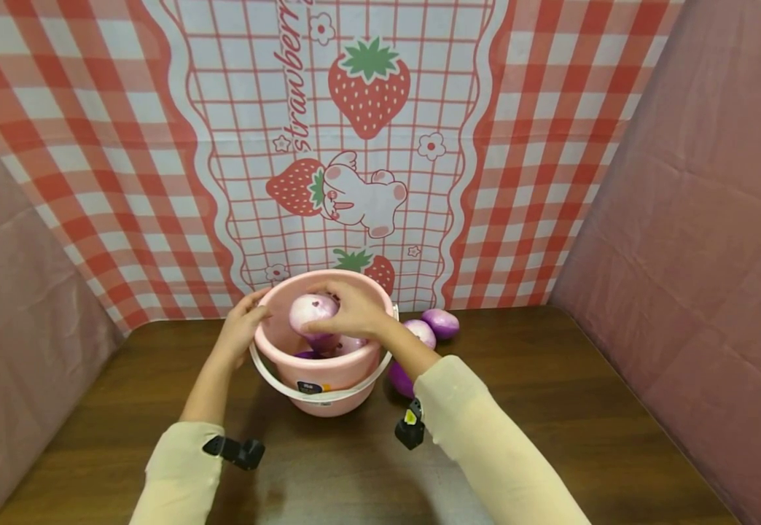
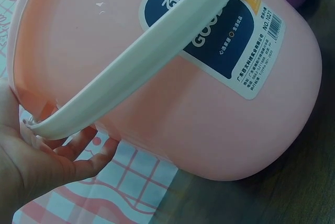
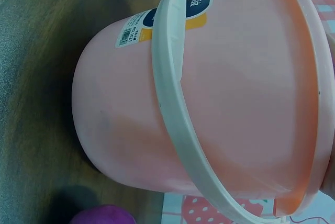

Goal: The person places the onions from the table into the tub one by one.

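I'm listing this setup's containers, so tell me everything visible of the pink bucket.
The bucket, pink and plastic-looking, stands upright on the wood-grained table, narrowing downwards. Its white handle hangs across the front near a blue label. The left hand holds the rim; rounded purple objects lie inside, and the right hand holds another at the opening.

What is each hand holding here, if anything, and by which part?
The right hand holds a white-and-purple rounded object by its right side. The left hand grips the pink bucket by its rim, beside one end of the white handle.
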Demonstrator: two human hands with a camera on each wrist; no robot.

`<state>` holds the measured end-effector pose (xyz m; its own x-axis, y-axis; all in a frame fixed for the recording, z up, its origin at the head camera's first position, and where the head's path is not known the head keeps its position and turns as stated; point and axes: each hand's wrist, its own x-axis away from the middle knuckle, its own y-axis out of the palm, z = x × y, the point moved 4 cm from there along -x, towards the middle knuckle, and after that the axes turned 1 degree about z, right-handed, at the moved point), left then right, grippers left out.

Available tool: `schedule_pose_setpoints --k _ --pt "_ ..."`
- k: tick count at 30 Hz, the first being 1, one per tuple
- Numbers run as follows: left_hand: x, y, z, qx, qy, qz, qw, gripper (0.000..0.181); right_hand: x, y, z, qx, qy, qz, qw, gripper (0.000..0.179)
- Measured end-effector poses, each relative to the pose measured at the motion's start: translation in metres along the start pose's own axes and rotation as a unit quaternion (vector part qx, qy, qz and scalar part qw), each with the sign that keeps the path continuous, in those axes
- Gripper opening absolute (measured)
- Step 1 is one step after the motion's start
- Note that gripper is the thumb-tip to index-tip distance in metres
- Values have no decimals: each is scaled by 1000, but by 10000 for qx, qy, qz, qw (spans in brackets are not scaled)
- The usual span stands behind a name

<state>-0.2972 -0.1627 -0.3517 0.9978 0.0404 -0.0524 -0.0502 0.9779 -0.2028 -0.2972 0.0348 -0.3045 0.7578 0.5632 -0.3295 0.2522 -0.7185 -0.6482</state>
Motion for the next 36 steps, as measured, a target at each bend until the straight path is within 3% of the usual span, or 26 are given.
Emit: schedule_pose_setpoints --k 15,28,36 --pt "0 0 2 -16 1 2 10000 56 -1 0 -2 224 -119 -154 9996 60" --pt "1 0 1 61 -24 -25 10000 55 1 -5 -2 -59 -99 341 9994 51" --pt "0 1 1 115 -20 -22 9999 56 2 -9 -1 -445 137 504 9976 51"
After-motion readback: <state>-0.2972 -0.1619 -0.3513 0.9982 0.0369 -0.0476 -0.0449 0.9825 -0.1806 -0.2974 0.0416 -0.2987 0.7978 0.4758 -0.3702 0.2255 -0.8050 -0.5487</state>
